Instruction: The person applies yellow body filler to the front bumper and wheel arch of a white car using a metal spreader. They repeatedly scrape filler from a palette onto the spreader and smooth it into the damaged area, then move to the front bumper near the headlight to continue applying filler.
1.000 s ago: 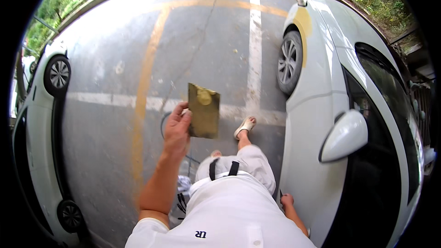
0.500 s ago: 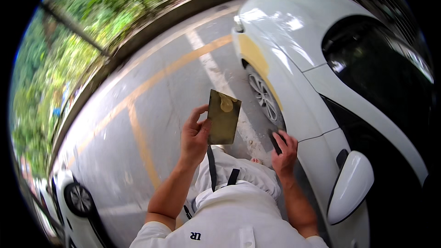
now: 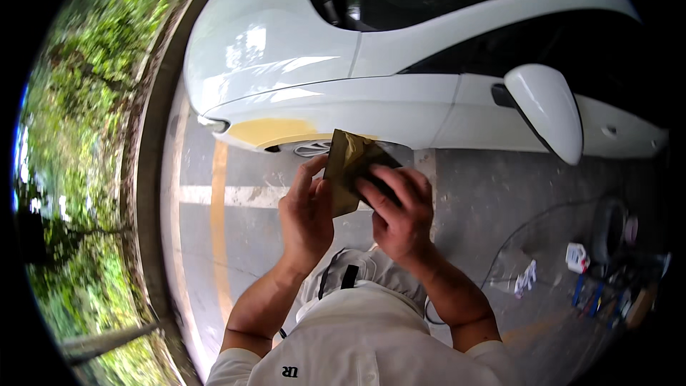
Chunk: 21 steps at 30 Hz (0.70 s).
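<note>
Here, a board (image 3: 344,201) is being held up in front of the waist, tilted, with its top corner being raised toward the car (image 3: 418,111). Its left edge is being pinched by the left hand (image 3: 307,221), between thumb and bent fingers. A lump of yellowish paste (image 3: 355,147) is being borne on its upper part. A dark scraper (image 3: 386,159) is being grasped by the right hand (image 3: 401,213), its fingers being spread over the tool; it is being held over the board's right half, just beside the paste, though whether the paste is being touched cannot be told, as the fingers are being blurred. Beyond the hands, the wheel (image 3: 311,149) is being partly hidden by the board, and the fender above it is being covered by a yellow patch (image 3: 271,129). To the right, the mirror (image 3: 547,111) is being seen jutting from the car's side. Below the car, the grey ground (image 3: 475,186) is being crossed by a white line (image 3: 246,196) and an orange line (image 3: 219,225). At the far right, a crumpled cloth (image 3: 526,279) and a white bottle (image 3: 576,257) are being shown near each other on the ground.
</note>
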Tool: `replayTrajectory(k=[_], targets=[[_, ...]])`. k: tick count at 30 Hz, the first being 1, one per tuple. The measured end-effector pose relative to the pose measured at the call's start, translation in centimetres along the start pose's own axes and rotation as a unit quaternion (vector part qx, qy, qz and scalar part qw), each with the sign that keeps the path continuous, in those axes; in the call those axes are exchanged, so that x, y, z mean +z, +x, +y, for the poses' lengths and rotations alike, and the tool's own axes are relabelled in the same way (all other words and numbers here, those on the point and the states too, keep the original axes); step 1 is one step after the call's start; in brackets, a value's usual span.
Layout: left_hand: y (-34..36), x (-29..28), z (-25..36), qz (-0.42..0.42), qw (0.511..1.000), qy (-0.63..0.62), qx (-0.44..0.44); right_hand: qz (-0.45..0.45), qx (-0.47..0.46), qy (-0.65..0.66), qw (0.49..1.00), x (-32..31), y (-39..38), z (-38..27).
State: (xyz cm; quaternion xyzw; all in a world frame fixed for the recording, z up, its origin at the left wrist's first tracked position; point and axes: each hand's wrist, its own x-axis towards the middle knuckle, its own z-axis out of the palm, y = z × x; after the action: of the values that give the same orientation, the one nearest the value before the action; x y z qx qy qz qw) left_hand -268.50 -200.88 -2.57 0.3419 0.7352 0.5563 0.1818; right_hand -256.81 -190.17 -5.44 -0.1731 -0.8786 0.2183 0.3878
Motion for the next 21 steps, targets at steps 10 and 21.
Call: replayTrajectory(k=[10,21], targets=[[3.1,0.7,-1.0,0.096,0.963,0.085,0.238,0.023,0.356,0.801,0.48,1.7,-6.3,9.3],[9.0,16.0,-27.2,-0.424,0.856,-0.178,-0.236,0.315,0.437,0.691,0.482,6.2,-21.0,24.4]])
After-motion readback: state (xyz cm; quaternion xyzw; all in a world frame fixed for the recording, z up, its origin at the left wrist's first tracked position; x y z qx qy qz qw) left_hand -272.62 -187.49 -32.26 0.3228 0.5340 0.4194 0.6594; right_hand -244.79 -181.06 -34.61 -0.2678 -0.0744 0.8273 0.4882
